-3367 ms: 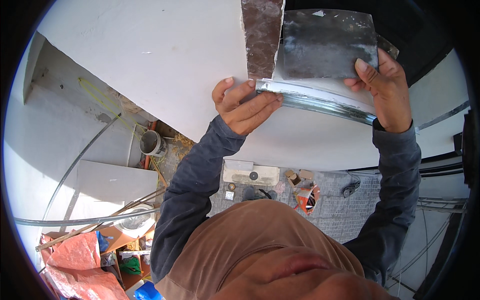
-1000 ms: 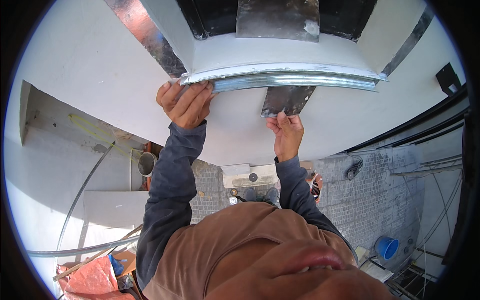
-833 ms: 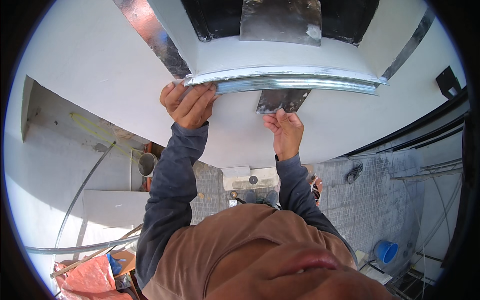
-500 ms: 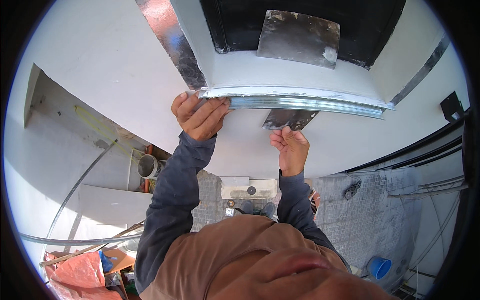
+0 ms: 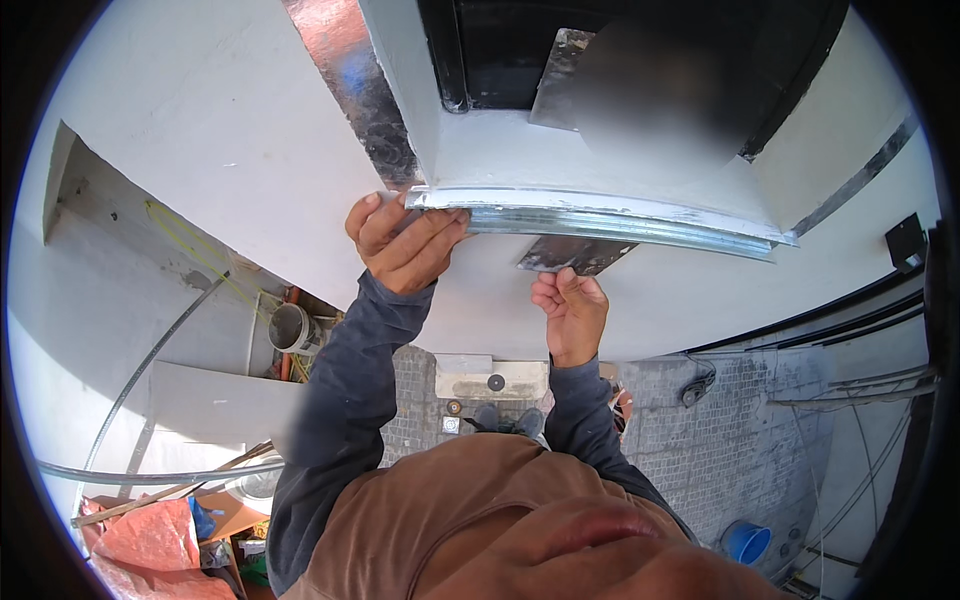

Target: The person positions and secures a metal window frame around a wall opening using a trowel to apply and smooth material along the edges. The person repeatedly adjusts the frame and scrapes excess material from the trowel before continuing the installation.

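White wall (image 5: 690, 300) backs a dark plate (image 5: 582, 254) jutting from the right hand (image 5: 577, 312).

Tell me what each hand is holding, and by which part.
Left hand: metal strip, by its left end. Right hand: dark plate, pinched by its near edge.

Metal strip (image 5: 620, 229) along the sill (image 5: 500, 150), flat plate (image 5: 588, 254) beneath

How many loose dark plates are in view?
2: the held plate in the right hand, and a second plate at the white ledge, partly lost in blur. Others may be hidden there.
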A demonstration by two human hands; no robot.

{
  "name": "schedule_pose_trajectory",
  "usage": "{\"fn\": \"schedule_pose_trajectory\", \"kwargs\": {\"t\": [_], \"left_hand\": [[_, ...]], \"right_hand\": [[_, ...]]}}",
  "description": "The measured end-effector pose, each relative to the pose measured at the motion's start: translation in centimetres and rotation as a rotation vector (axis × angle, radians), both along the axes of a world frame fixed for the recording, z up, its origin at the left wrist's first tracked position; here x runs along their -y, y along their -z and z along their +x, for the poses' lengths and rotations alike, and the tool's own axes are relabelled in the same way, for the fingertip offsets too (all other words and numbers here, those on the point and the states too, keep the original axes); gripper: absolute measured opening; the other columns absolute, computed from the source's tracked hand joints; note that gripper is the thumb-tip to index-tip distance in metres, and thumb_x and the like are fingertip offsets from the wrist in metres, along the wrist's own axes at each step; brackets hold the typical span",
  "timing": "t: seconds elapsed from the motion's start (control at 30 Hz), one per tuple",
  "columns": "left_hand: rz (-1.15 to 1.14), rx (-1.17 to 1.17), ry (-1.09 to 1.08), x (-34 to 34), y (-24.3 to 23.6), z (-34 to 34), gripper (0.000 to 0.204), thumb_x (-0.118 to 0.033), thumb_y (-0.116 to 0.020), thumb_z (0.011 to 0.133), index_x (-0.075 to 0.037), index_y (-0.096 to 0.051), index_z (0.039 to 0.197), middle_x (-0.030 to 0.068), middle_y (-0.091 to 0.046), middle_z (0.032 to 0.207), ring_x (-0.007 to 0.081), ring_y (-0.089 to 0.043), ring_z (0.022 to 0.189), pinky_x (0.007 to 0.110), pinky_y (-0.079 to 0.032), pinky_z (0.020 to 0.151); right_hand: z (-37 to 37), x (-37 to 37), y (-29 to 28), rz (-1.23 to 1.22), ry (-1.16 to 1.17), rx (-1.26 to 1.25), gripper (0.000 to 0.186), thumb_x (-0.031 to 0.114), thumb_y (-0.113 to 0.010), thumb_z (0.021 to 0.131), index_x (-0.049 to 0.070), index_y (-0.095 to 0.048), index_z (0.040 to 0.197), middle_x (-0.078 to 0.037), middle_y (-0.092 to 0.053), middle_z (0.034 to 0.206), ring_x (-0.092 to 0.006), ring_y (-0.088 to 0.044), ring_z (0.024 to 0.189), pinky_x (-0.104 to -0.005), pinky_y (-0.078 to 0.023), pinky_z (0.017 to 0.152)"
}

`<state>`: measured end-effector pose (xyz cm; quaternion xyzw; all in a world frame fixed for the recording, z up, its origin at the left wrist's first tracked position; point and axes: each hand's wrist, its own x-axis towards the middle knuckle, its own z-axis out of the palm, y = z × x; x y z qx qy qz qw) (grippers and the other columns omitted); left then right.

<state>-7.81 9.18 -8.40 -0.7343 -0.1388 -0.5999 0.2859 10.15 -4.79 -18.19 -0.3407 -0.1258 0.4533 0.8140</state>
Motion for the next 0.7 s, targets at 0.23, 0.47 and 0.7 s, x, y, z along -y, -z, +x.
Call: {"fn": "schedule_pose_trajectory", "kwargs": {"t": [0.23, 0.47, 0.7], "left_hand": [[0.002, -0.014, -0.008, 0.05, -0.13, -0.21, 0.021, -0.017, -0.087, 0.070, -0.025, -0.081, 0.088, -0.0113, -0.076, 0.102, 0.0180, -0.060, 0.112, 0.044, -0.037, 0.110], [-0.006, -0.015, 0.003, -0.03, -0.09, -0.24, 0.020, -0.017, -0.087, 0.071, -0.025, -0.081, 0.088, -0.0111, -0.076, 0.102, 0.0180, -0.059, 0.113, 0.044, -0.036, 0.110], [-0.006, -0.031, 0.022, 0.07, -0.13, -0.55, 0.025, -0.017, -0.089, 0.070, -0.019, -0.082, 0.094, -0.0071, -0.077, 0.104, 0.0217, -0.060, 0.117, 0.046, -0.037, 0.112]], "right_hand": [[-0.26, -0.11, -0.45, -0.027, -0.003, -0.003, 0.024, 0.019, -0.073, 0.097, -0.003, -0.063, 0.093, -0.019, -0.073, 0.091, -0.0253, -0.074, 0.074, -0.0347, -0.063, 0.069], [-0.63, -0.32, -0.24, -0.033, -0.011, -0.005, 0.023, 0.020, -0.072, 0.098, -0.001, -0.063, 0.095, -0.018, -0.074, 0.092, -0.0243, -0.074, 0.075, -0.0346, -0.064, 0.069], [-0.97, -0.36, -0.18, -0.047, -0.015, -0.012, 0.021, 0.019, -0.071, 0.098, -0.001, -0.063, 0.098, -0.018, -0.074, 0.093, -0.0241, -0.075, 0.077, -0.0351, -0.064, 0.071]]}}
